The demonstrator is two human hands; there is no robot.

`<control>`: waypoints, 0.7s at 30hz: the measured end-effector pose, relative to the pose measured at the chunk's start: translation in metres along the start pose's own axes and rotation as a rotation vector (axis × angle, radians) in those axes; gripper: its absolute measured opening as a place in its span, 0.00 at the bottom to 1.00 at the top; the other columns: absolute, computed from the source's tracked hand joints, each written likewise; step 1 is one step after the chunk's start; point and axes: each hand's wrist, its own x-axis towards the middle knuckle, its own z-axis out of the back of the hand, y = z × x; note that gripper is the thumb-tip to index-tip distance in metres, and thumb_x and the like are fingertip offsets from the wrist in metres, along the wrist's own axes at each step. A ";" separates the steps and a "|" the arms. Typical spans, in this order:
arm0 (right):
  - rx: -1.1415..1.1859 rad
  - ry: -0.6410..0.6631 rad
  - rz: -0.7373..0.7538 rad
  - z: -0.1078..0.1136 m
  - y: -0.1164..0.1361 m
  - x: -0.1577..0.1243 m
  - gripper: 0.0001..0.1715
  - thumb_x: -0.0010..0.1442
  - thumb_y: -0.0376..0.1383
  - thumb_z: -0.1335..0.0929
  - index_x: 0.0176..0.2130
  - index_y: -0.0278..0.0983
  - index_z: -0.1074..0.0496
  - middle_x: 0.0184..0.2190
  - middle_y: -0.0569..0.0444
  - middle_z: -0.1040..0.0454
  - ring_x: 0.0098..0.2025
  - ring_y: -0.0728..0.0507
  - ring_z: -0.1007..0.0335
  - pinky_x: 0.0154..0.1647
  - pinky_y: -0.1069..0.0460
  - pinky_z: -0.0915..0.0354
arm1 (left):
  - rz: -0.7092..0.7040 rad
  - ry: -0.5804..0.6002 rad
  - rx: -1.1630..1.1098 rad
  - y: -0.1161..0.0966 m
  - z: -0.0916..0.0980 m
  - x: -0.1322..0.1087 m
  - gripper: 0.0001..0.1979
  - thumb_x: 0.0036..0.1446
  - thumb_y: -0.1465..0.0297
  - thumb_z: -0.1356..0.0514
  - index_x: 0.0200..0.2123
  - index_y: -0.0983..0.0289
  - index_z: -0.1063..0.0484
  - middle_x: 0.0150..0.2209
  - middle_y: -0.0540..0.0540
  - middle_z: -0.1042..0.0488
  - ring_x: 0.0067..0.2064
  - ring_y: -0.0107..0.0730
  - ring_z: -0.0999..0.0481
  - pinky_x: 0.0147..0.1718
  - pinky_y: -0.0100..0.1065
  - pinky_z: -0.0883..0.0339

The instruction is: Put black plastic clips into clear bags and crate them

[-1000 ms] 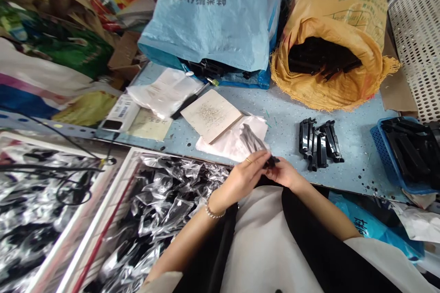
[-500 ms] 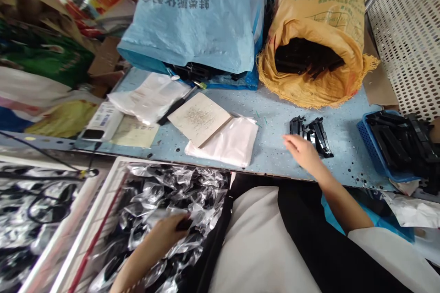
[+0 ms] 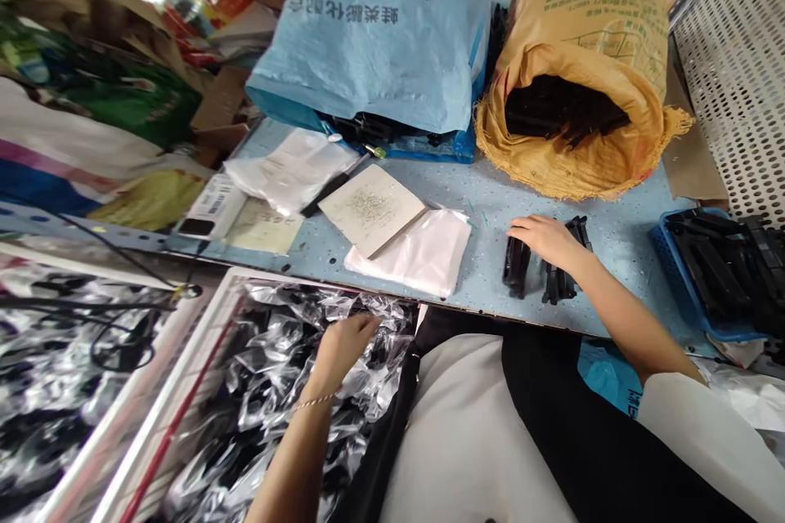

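My right hand (image 3: 543, 239) lies on a small pile of black plastic parts (image 3: 561, 282) on the blue table (image 3: 491, 204), its fingers closed over the top of one part (image 3: 516, 265) that stands a little left of the rest. My left hand (image 3: 347, 343) hovers low over a white crate (image 3: 202, 351) filled with black parts sealed in clear bags (image 3: 275, 376). Its fingers are loosely apart and hold nothing. A flat stack of empty clear bags (image 3: 423, 253) lies on the table between the two hands.
A card strewn with tiny screws (image 3: 371, 208) rests on the bag stack. Behind stand a blue sack (image 3: 380, 41) and a yellow woven sack (image 3: 582, 98), both holding black parts. A blue basket (image 3: 666, 249) of parts sits at right, beside a perforated white panel (image 3: 736, 73).
Both hands held a bagged part together a second ago. The left hand dropped it into the crate and has lifted; the right hand reached to the pile of black parts and closed on one.
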 end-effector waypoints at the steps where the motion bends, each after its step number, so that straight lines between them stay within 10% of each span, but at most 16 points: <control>1: 0.040 -0.008 -0.001 0.002 0.004 -0.003 0.21 0.64 0.24 0.36 0.51 0.40 0.23 0.54 0.47 0.23 0.48 0.40 0.28 0.46 0.47 0.34 | -0.040 -0.020 0.011 -0.012 -0.006 0.016 0.12 0.65 0.61 0.40 0.36 0.62 0.20 0.34 0.52 0.20 0.36 0.37 0.22 0.39 0.37 0.26; 5: 0.273 -0.042 -0.120 0.010 0.017 -0.022 0.15 0.68 0.36 0.34 0.53 0.39 0.24 0.49 0.46 0.22 0.45 0.40 0.26 0.43 0.49 0.34 | -0.416 -0.214 0.172 -0.075 -0.040 0.070 0.11 0.65 0.67 0.42 0.42 0.65 0.20 0.44 0.63 0.21 0.47 0.46 0.23 0.48 0.43 0.29; 8: 0.587 -0.105 -0.278 0.005 0.026 -0.037 0.15 0.68 0.40 0.34 0.50 0.38 0.23 0.44 0.47 0.22 0.44 0.40 0.25 0.44 0.48 0.34 | -0.426 -0.207 0.209 -0.099 -0.052 0.095 0.10 0.63 0.72 0.42 0.31 0.65 0.23 0.38 0.64 0.23 0.44 0.47 0.25 0.43 0.44 0.29; 15: 1.817 -0.106 -0.569 -0.030 0.074 -0.038 0.18 0.53 0.48 0.25 0.32 0.35 0.23 0.25 0.54 0.25 0.22 0.49 0.35 0.24 0.54 0.39 | -0.043 0.037 -0.340 -0.074 -0.029 0.116 0.10 0.57 0.63 0.39 0.28 0.63 0.26 0.26 0.51 0.26 0.30 0.34 0.27 0.31 0.34 0.36; 21: 2.363 0.026 -0.556 -0.045 0.118 -0.014 0.13 0.51 0.40 0.23 0.30 0.34 0.26 0.32 0.47 0.20 0.26 0.49 0.31 0.20 0.58 0.41 | -0.027 -0.064 -0.531 -0.067 -0.037 0.114 0.07 0.52 0.68 0.37 0.36 0.63 0.29 0.29 0.51 0.24 0.32 0.34 0.24 0.31 0.33 0.31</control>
